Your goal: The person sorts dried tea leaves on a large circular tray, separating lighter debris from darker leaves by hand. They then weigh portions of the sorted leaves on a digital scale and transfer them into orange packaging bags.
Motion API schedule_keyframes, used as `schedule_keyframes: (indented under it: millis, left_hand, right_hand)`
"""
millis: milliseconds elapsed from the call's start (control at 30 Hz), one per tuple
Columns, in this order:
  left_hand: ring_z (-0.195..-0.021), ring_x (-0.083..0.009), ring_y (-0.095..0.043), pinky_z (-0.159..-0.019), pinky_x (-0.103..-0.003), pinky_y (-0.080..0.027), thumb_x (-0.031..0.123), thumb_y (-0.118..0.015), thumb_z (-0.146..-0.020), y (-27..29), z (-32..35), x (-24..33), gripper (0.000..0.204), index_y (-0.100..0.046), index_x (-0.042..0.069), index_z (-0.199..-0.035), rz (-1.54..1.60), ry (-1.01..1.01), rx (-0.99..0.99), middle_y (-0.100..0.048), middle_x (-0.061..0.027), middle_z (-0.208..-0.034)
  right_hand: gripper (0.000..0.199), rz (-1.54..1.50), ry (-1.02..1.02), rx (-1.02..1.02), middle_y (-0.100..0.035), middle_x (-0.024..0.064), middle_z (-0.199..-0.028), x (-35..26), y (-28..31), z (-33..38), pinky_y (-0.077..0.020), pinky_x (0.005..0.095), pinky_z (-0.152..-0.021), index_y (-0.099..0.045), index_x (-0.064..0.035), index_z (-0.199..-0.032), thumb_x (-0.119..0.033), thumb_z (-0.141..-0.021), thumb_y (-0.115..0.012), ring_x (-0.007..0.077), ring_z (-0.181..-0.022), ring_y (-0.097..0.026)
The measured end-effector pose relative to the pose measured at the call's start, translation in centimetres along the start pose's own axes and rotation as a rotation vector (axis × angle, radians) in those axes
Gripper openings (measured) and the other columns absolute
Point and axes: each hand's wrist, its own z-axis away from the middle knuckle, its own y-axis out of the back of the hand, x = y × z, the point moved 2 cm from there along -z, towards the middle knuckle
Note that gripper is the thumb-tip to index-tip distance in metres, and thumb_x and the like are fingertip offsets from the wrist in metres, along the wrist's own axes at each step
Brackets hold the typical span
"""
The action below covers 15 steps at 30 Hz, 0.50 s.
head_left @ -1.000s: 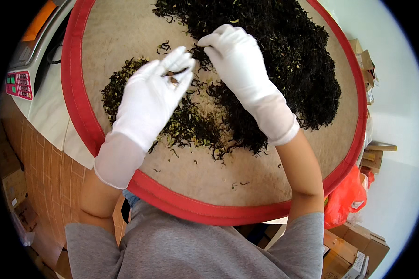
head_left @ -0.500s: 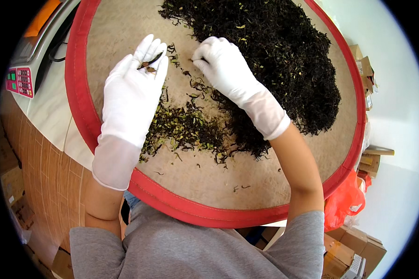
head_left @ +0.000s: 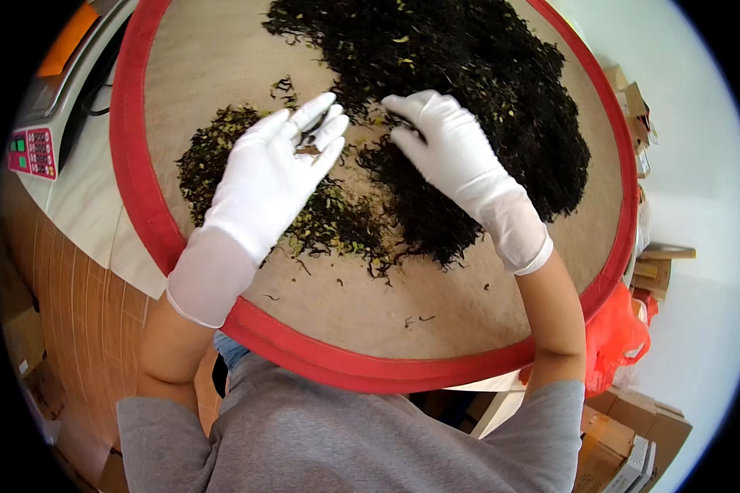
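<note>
Both my hands wear white gloves over a round, tan tray (head_left: pixel 460 316) with a red rim. My left hand (head_left: pixel 284 164) is turned palm up with curled fingers, cupping a few brown bits of tea leaf (head_left: pixel 308 149). It hovers over a smaller pile of tea leaves (head_left: pixel 222 148), mixed dark and yellow-green, and hides part of it. To the right, my right hand (head_left: pixel 448 144) has its thumb and forefinger apart, with nothing seen between them. Beneath and beyond it spreads a large heap of dark, twisted tea leaves (head_left: pixel 518 107).
A scale with a pink keypad (head_left: pixel 34 154) stands on the white table (head_left: pixel 90 205) at left, an orange sheet (head_left: pixel 67 39) on it. A red plastic bag (head_left: pixel 617 337) and cardboard boxes (head_left: pixel 625 435) sit at right, beside a white wall (head_left: pixel 699 164).
My left hand has moved right, uncovering more of the smaller pile. My right hand has shifted right and slightly nearer, and its closed fingers have parted. The tray appears slightly shifted in view.
</note>
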Motion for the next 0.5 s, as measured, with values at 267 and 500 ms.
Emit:
schedule_keyframes:
  millis: [267, 500]
  left_hand:
    - [-0.116, -0.0232, -0.05, -0.106, -0.037, -0.042, 0.015, -0.035, -0.104, 0.9, -0.7, 0.8, 0.045, -0.037, -0.01, -0.141, 0.146, 0.11, -0.042, -0.051, -0.0172, -0.124]
    - [-0.1, -0.0201, -0.052, -0.099, -0.034, -0.046, 0.012, -0.038, -0.103, -0.4, -0.1, 0.5, 0.042, -0.041, -0.013, -0.136, 0.023, 0.133, -0.008, -0.055, -0.0136, -0.109]
  right_hand:
    - [0.022, 0.119, 0.159, -0.205, -0.059, 0.0074, -0.089, -0.7, 1.4, 6.9, -0.0483, 0.0409, -0.075, -0.068, -0.0097, -0.099, -0.011, -0.077, -0.068, 0.0287, -0.087, -0.059]
    - [0.025, -0.524, -0.369, -0.136, -0.066, 0.0042, -0.098, 2.6, 7.2, 11.1, -0.05, 0.0269, -0.075, -0.07, -0.0081, -0.11, -0.008, -0.085, -0.069, 0.0135, -0.081, -0.061]
